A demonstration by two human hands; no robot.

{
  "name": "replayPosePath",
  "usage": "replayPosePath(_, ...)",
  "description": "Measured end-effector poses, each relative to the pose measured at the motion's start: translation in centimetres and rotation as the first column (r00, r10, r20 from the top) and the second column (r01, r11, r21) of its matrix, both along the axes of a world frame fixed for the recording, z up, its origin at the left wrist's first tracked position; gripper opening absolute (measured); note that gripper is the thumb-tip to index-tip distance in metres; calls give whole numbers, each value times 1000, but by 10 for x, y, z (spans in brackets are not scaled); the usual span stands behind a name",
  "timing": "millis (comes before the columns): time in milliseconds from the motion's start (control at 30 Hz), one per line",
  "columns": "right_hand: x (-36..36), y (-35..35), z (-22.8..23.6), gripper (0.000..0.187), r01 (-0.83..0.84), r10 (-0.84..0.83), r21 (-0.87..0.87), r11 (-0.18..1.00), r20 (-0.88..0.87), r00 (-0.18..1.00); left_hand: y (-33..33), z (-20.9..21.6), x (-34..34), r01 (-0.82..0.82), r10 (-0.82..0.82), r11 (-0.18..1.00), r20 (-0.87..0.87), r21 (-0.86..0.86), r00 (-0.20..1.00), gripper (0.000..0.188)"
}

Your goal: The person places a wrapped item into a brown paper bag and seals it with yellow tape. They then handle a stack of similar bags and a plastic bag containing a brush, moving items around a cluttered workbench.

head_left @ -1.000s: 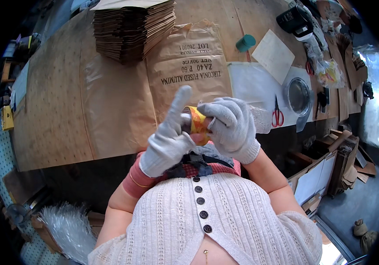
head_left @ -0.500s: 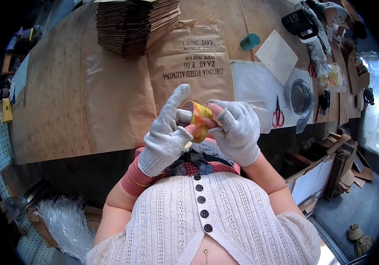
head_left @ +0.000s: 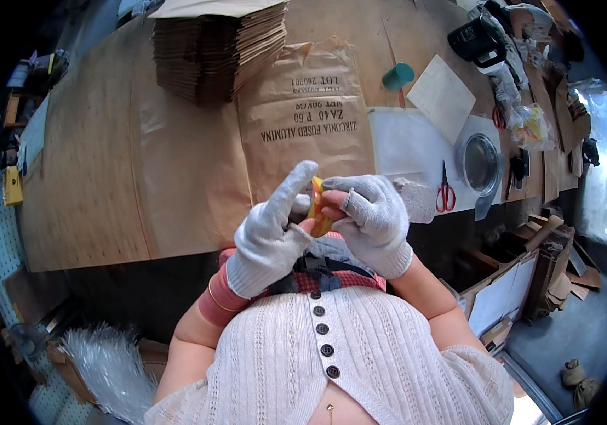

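Observation:
Both my hands wear white knit gloves with some fingertips bare. Between them, over the table's near edge, is a small yellow and orange patterned ring-shaped roll [head_left: 322, 222], seen nearly edge-on. My left hand [head_left: 266, 239] pinches its left side with the thumb, while the index finger stretches up past it. On the other side, my right hand [head_left: 374, 221] has bare thumb and fingertips closed on the roll. The glove fingers hide part of it. Beyond my hands, a printed brown paper sack [head_left: 307, 152] lies flat on the wooden table [head_left: 91, 177].
A tall stack of folded brown sacks [head_left: 215, 53] stands at the back. To the right lie a green cylinder [head_left: 397, 76], red-handled scissors [head_left: 445, 195], a round clear dish [head_left: 479, 164] and a white card [head_left: 441, 98]. A dark mug [head_left: 474, 39] stands farther back.
The roll has turned from showing its open ring to nearly edge-on. Both hands have come slightly lower and closer together, still holding it. The view has shifted a little.

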State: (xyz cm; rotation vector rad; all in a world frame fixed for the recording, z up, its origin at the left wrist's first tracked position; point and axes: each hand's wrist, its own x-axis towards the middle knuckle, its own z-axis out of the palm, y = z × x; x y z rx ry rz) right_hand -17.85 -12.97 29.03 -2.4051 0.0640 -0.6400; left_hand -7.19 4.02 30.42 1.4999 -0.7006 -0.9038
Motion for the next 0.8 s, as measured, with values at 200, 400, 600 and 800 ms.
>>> replayPosePath(200, 2, 0, 3, 34, 29, -21, 103, 994, -80, 997, -3, -11, 1, -38, 32, 999, 327, 13, 945, 72)
replayPosePath(400, 15, 0, -12, 32, 24, -24, 17, 1000, -16, 1000, -10, -17, 12, -16, -3, 998, 338, 54, 941, 68)
replayPosePath(600, 43, -10, -51, 25, 69, -66, 31, 997, -95, 993, -16, -64, 22, -235, 219, 965, 135, 115, 966, 60)
replayPosePath(800, 68, -33, -108, 23, -75, 103, 96, 993, -329, 939, -27, -108, 46, -226, 239, 948, -30, 224, 971, 53)
